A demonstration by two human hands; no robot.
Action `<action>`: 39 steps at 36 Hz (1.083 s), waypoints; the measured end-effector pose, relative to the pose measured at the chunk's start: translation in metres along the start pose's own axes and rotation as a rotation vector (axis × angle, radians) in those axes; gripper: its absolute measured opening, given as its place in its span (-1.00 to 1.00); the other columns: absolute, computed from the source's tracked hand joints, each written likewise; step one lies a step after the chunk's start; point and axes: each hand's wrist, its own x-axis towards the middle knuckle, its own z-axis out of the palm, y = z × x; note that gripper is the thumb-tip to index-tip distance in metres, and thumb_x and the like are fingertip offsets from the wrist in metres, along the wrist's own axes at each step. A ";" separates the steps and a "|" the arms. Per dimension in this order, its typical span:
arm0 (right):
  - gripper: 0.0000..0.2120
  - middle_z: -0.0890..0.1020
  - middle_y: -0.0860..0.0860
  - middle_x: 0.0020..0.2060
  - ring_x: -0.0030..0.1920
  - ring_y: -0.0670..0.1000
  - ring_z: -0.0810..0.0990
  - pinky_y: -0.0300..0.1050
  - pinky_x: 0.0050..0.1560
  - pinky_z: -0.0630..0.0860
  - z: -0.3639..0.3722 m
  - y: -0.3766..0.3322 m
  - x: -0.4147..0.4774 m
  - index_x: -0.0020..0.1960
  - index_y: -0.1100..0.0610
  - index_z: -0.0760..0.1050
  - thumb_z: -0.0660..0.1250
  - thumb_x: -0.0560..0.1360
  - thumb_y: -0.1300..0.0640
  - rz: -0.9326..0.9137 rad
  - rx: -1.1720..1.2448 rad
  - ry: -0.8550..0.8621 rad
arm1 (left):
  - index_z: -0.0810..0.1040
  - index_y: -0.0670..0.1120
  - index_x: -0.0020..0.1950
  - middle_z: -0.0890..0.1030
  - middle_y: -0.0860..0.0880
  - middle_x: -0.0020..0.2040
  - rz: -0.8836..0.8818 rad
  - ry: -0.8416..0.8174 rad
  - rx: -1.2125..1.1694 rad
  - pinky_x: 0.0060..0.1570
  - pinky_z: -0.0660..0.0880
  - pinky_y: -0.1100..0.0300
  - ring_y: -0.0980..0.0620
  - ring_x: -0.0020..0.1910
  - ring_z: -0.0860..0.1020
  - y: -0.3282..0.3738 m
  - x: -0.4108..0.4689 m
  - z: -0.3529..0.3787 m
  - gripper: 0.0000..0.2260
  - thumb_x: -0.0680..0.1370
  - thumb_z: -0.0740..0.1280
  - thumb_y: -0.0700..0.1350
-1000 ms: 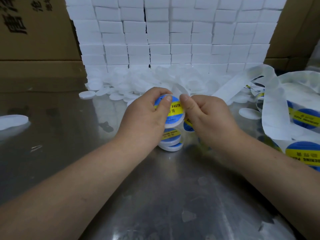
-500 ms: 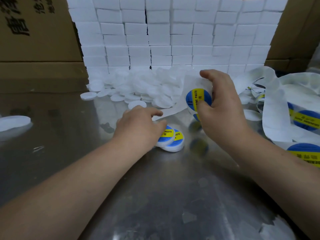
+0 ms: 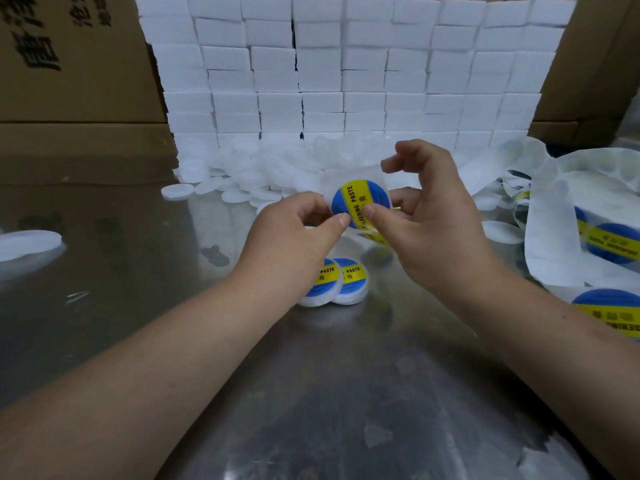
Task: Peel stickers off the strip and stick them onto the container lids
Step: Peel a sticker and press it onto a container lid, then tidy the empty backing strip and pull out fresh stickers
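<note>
The round blue sticker (image 3: 360, 202) with its yellow SOLDERING PASTE band sits just above the middle of the frame, held up off the table between the two hands. I cannot tell whether it has lifted off the pale strip (image 3: 547, 244): the backing behind it is translucent and blurs into the white heap beyond. The left hand (image 3: 294, 237) pinches the sticker's lower left edge between thumb and forefinger. The right hand (image 3: 436, 233) pins strip and sticker with its thumb on the yellow band, its lower fingers hidden behind and its forefinger curled loosely above. Just below the hands I see two labelled lids (image 3: 349, 280) lying side by side on the steel table (image 3: 329, 393), the left one partly behind the wrist. The strip's coils run off the right edge. Blank lids (image 3: 263, 174) are piled against stacked white boxes (image 3: 346, 71) at the top.
</note>
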 end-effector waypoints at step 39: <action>-0.67 0.29 -0.09 -0.38 -0.36 -0.03 0.28 -0.18 -0.34 0.08 -0.026 0.027 0.022 -0.32 0.02 0.08 0.05 0.61 0.09 0.395 -0.340 0.614 | 0.52 0.08 0.01 0.46 0.16 -0.32 -0.250 0.129 0.258 -0.44 0.30 0.27 0.19 -0.47 0.36 -0.013 0.022 -0.015 -0.82 0.55 0.17 -0.14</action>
